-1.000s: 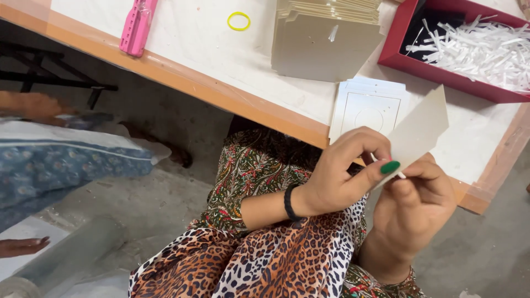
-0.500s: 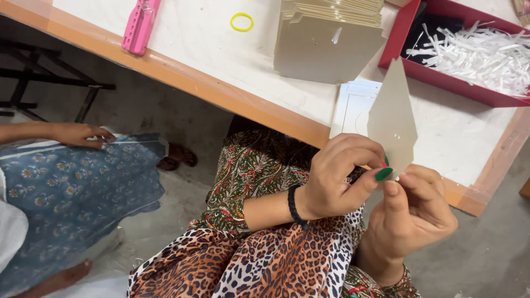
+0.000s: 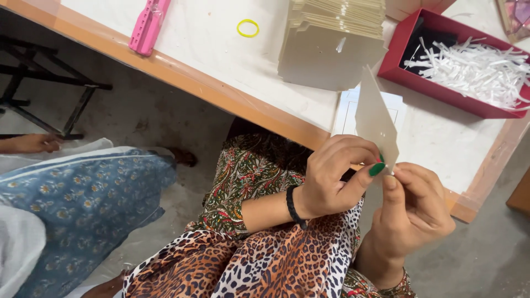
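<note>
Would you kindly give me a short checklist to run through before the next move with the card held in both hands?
1. Card pinched at its lower end by left hand and right hand: ok.
2. Card held upright above the table: ok.
3. Card stack close by: ok.
4. Red tray holds white paper strips: ok.
5. Whether a strip is already on the card: cannot tell.

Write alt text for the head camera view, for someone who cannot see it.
Two bare hands, the left hand and right hand, pinch the lower end of a pale pointed card held upright above a patterned lap. Behind it, a table holds a stack of similar cards, a red tray of white paper shreds, a yellow rubber band and a pink tool.
</note>
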